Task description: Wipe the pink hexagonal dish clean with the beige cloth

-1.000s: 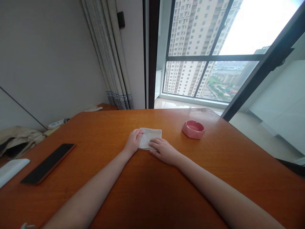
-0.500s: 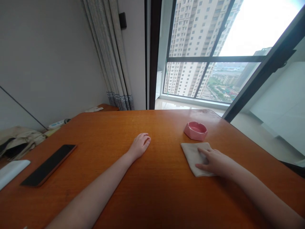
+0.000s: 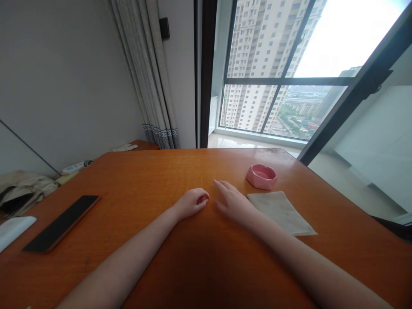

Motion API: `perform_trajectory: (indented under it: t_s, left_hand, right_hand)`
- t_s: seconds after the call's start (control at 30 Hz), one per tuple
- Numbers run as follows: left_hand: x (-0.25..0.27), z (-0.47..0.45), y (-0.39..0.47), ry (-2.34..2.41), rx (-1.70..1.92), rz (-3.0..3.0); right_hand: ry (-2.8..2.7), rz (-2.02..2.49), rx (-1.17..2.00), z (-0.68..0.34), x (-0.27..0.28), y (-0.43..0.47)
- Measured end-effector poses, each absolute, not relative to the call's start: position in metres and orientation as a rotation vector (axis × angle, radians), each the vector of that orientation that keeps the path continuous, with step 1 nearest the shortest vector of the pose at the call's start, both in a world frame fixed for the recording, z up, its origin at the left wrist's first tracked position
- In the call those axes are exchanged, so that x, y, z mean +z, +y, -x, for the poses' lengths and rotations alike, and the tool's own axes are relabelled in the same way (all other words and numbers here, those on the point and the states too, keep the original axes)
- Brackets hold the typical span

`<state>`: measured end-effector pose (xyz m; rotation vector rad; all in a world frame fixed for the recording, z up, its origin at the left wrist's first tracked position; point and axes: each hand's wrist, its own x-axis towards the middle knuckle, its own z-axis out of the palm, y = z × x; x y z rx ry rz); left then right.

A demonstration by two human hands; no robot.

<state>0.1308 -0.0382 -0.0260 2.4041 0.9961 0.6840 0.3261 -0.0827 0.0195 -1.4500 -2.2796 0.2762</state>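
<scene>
My left hand (image 3: 192, 203) rests on the wooden table (image 3: 154, 171) with its fingers curled round toward the thumb. What lies inside that curl, if anything, is hidden from view. Just to its right, my right hand (image 3: 232, 201) is open, fingers stretched toward the left hand and holding nothing. A small gap separates the two hands. Under and beyond my right wrist lies a flat, folded pale grey cloth (image 3: 277, 208). Behind the cloth stands a pink faceted ashtray (image 3: 261, 177).
A long black slab with a brown edge (image 3: 62, 223) lies on the left of the table, beside a white object (image 3: 16, 229) at the border. A power strip (image 3: 74, 167) and a beige fabric bag (image 3: 27, 184) sit past the left edge. A window (image 3: 283, 80) is at back right.
My right hand has left the cloth and moved left, close to my left hand. The cloth now lies uncovered by fingers. My left hand has turned slightly, showing its curled fingers.
</scene>
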Motion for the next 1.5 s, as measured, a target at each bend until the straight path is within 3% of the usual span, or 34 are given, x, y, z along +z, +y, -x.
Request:
perform_trajectory:
  t_s: [0.13, 0.33, 0.83, 0.97, 1.1, 1.23, 1.33, 1.5]
  left_hand:
    - [-0.026, -0.134, -0.042, 0.878, 0.683, -2.423]
    - [-0.029, -0.139, -0.047, 0.894, 0.659, -2.508]
    - [-0.030, -0.139, -0.048, 0.936, 0.661, -2.502]
    - [-0.030, -0.139, -0.048, 0.918, 0.683, -2.512]
    - [-0.027, -0.137, -0.047, 0.941, 0.663, -2.473]
    - [-0.026, -0.134, -0.046, 0.961, 0.641, -2.410]
    - [-0.026, -0.134, -0.046, 0.966, 0.632, -2.408]
    - [-0.025, -0.135, -0.047, 0.962, 0.610, -2.440]
  right_hand:
    - [-2.251, 1.076, 0.495, -0.285, -0.013, -0.060]
    - [-2.228, 0.949, 0.614, -0.288, -0.030, -0.053]
    - [-2.229, 0.968, 0.583, -0.289, -0.033, -0.053]
    - [-2.344, 0.991, 0.438, -0.291, -0.026, -0.055]
    - [-2.410, 1.230, -0.041, -0.322, -0.003, -0.057]
    - [-2.027, 1.815, -0.344, -0.384, 0.014, -0.048]
    - [-1.930, 2.181, -0.221, -0.423, 0.012, -0.037]
    - [-1.970, 2.298, -0.033, -0.444, 0.002, -0.026]
